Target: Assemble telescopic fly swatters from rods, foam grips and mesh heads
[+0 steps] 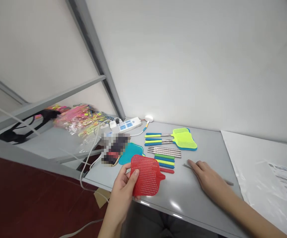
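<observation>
My left hand (123, 185) grips a red fly swatter head (147, 175) by its left edge, thumb on top, over the table's front edge. The head's short neck points right, with no rod in it. My right hand (205, 177) is closed over a thin metal rod (188, 166) low over the table at the right; the rod's ends stick out on both sides. Between the hands lie a red handle (167, 170), several blue and green handles (164, 162) and a row of metal rods (164, 151). Teal swatter heads (129, 152) lie behind the red one.
Fly swatters with yellow-green and blue heads (185, 139) lie at the table's back. A power strip (130, 124), white cables and a blurred-out object (115, 149) are at the left. Plastic bags of colourful items (81, 119) sit on a shelf. White plastic packaging (257, 165) covers the right side.
</observation>
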Demonstrator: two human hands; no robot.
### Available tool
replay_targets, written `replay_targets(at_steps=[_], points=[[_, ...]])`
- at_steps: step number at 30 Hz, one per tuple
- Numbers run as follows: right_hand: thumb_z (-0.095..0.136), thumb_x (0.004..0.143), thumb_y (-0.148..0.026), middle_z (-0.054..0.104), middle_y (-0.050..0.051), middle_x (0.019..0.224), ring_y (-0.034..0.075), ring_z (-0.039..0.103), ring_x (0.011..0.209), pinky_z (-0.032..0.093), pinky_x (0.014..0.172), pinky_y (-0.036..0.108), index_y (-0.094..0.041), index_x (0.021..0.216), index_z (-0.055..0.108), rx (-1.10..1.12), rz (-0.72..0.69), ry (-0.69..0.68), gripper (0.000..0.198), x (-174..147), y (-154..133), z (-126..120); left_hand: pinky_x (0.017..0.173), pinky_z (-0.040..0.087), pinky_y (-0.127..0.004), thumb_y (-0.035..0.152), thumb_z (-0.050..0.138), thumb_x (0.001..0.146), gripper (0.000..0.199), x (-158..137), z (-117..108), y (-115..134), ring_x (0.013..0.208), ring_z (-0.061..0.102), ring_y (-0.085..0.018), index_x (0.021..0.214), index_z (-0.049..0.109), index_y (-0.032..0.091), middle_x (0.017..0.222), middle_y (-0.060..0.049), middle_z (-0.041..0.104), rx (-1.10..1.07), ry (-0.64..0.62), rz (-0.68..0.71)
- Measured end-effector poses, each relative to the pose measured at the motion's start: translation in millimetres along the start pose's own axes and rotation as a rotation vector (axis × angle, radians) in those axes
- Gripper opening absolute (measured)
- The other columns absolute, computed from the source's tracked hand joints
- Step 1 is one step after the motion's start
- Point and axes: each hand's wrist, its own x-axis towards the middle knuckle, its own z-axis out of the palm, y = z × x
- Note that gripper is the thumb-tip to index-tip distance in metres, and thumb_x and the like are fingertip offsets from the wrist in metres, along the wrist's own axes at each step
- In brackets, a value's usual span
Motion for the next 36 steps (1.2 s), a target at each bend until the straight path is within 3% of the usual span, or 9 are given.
replay_targets(at_steps=[5, 11, 14, 16, 19, 21, 24, 29, 36], points=[[0.045, 0.096, -0.017, 0.063, 0.011, 0.099, 0.026, 0.060, 0.087, 0.049, 0.074, 0.039, -0.015, 0.128, 0.054, -0.076, -0.098, 0.082, 0.033, 6, -12, -10, 0.035, 0.035, -0.016, 0.051, 0.071, 0.080, 0.057, 6, -24, -9, 0.045, 0.049, -0.008, 0.125, 0.056, 0.021, 0.075, 0.002, 0.065, 0.006, 0.168, 0.034], [0.042, 0.100, -0.038, 0.066, 0.004, 0.085, 0.022, 0.058, 0.072, 0.040, 0.070, 0.035, -0.021, 0.101, 0.063, 0.070, -0.347, 0.165, 0.027, 44, -96, -59, 0.048, 0.046, -0.019, 0.048, 0.071, 0.080, 0.058, 17, -31, -17, 0.060, 0.063, -0.012, 0.129, 0.060, 0.019, 0.094, -0.006, 0.073, -0.073, 0.153, 0.054], [0.037, 0.102, -0.038, 0.065, 0.002, 0.072, 0.020, 0.058, 0.064, 0.035, 0.068, 0.034, -0.020, 0.090, 0.063, 0.108, -0.459, 0.224, 0.034, 70, -131, -61, 0.066, 0.054, -0.024, 0.045, 0.070, 0.082, 0.052, 20, -34, -19, 0.080, 0.068, -0.018, 0.126, 0.063, 0.018, 0.106, -0.010, 0.072, -0.102, 0.124, 0.094], [0.035, 0.104, -0.034, 0.064, 0.001, 0.066, 0.018, 0.057, 0.059, 0.032, 0.066, 0.033, -0.019, 0.082, 0.062, 0.117, -0.499, 0.225, 0.038, 83, -142, -55, 0.064, 0.053, -0.023, 0.045, 0.069, 0.083, 0.052, 20, -39, -20, 0.080, 0.067, -0.017, 0.127, 0.062, 0.018, 0.108, -0.010, 0.070, -0.115, 0.126, 0.090], [0.037, 0.104, -0.031, 0.063, 0.000, 0.064, 0.016, 0.056, 0.057, 0.030, 0.065, 0.033, -0.018, 0.080, 0.062, 0.126, -0.504, 0.221, 0.037, 96, -144, -44, 0.045, 0.042, -0.016, 0.048, 0.067, 0.084, 0.059, 21, -51, -24, 0.064, 0.060, -0.011, 0.136, 0.052, 0.024, 0.109, -0.008, 0.066, -0.139, 0.179, 0.045], [0.038, 0.103, -0.031, 0.063, 0.000, 0.064, 0.017, 0.057, 0.058, 0.030, 0.066, 0.033, -0.017, 0.083, 0.063, 0.127, -0.487, 0.214, 0.035, 106, -140, -37, 0.043, 0.039, -0.015, 0.048, 0.066, 0.084, 0.061, 24, -58, -29, 0.059, 0.053, -0.006, 0.139, 0.047, 0.030, 0.112, -0.005, 0.061, -0.140, 0.275, 0.095], [0.038, 0.104, -0.030, 0.066, 0.003, 0.068, 0.018, 0.059, 0.062, 0.031, 0.069, 0.033, -0.015, 0.089, 0.065, 0.106, -0.467, 0.190, 0.034, 123, -136, -26, 0.058, 0.047, -0.018, 0.043, 0.065, 0.086, 0.053, 30, -65, -42, 0.067, 0.054, -0.006, 0.134, 0.047, 0.029, 0.116, -0.004, 0.055, -0.068, 0.424, 0.258], [0.040, 0.103, -0.027, 0.068, 0.003, 0.070, 0.018, 0.059, 0.062, 0.030, 0.071, 0.033, -0.015, 0.089, 0.066, 0.070, -0.441, 0.190, 0.032, 147, -136, -5, 0.076, 0.050, -0.027, 0.034, 0.058, 0.091, 0.041, 35, -61, -57, 0.101, 0.058, -0.018, 0.131, 0.048, 0.026, 0.127, -0.011, 0.051, 0.274, 0.536, 0.397], [0.044, 0.102, -0.026, 0.066, 0.003, 0.066, 0.017, 0.057, 0.059, 0.029, 0.071, 0.033, -0.015, 0.086, 0.068, -0.010, -0.435, 0.194, 0.031, 151, -138, 0, 0.083, 0.049, -0.034, 0.026, 0.052, 0.094, 0.023, 35, -61, -55, 0.104, 0.057, -0.022, 0.116, 0.057, 0.023, 0.119, -0.010, 0.056, 0.614, 0.436, 0.458]])
